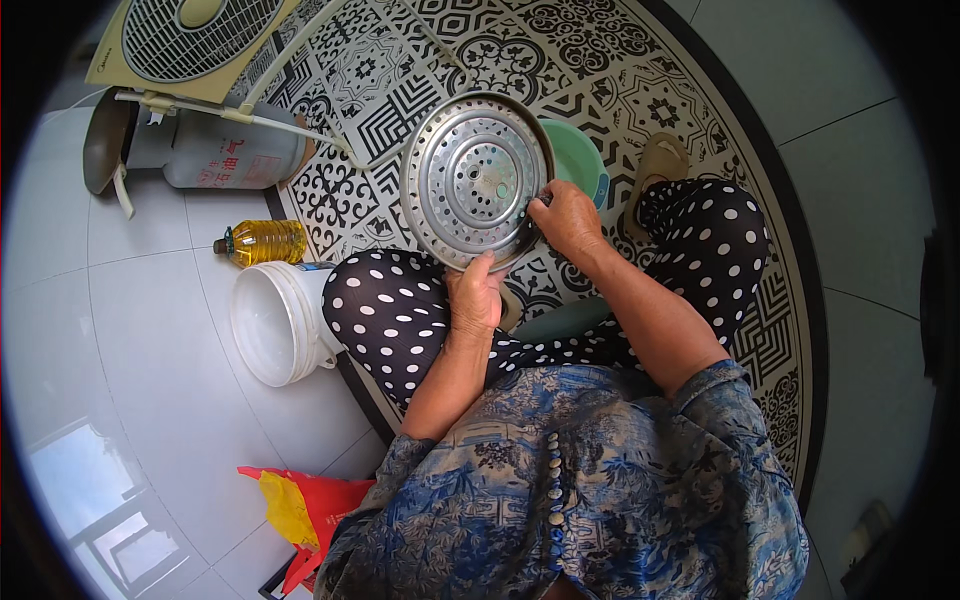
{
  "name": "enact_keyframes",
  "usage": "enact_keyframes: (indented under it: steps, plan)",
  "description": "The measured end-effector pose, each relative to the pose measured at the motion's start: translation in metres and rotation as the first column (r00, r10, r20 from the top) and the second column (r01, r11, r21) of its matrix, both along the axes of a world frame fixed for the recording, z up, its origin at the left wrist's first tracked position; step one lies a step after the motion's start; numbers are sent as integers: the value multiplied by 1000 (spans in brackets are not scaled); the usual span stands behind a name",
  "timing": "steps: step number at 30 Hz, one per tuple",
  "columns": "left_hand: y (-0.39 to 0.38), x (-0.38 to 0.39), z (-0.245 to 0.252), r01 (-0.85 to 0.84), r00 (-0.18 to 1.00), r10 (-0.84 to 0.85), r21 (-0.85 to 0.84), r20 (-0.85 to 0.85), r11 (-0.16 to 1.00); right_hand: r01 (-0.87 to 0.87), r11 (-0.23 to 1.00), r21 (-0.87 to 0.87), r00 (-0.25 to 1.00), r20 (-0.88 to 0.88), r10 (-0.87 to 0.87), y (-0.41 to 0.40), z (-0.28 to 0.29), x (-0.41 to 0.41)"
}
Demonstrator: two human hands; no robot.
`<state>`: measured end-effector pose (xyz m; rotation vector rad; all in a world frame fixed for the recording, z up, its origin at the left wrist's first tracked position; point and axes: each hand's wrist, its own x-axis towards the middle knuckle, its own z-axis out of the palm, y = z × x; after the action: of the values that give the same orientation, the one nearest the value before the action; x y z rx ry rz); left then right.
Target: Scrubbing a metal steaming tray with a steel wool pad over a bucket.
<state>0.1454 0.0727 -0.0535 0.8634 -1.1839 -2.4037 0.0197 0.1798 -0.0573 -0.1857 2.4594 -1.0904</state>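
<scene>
A round, perforated metal steamer tray [480, 176] is held up above the knees, its holed face towards the camera. My left hand [476, 292] grips its lower rim, thumb on the near side and the other fingers mostly behind. At the lower right rim is my right hand [566, 217], its fingers closed around a small dark thing, perhaps a scouring pad, pressed to the edge. Partly behind the tray, a green plastic basin [577, 154] stands on the patterned mat.
Left of my legs are a white plastic bucket [266, 322] on its side, an oil bottle [266, 241] and a grey gas cylinder [232, 150]. An electric fan [199, 37] stands at upper left. A red plastic bag [330, 502] lies lower left.
</scene>
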Motion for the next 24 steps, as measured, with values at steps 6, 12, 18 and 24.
enact_keyframes:
  steps: [6,12,18,24]
  plan:
    - [-3,5,-1,97,995,-95,-52,32,994,72,997,-12,994,-83,-73,0,-7,-7]
    - [0,14,6,224,974,-222,-30,54,974,128,991,30,967,-226,-118,1,-17,-33]
    - [2,11,9,141,990,-141,21,20,990,-48,999,-23,993,-112,45,0,-5,-4]
    - [9,6,10,102,995,-102,44,2,994,-23,1000,20,986,-164,26,0,-3,9]
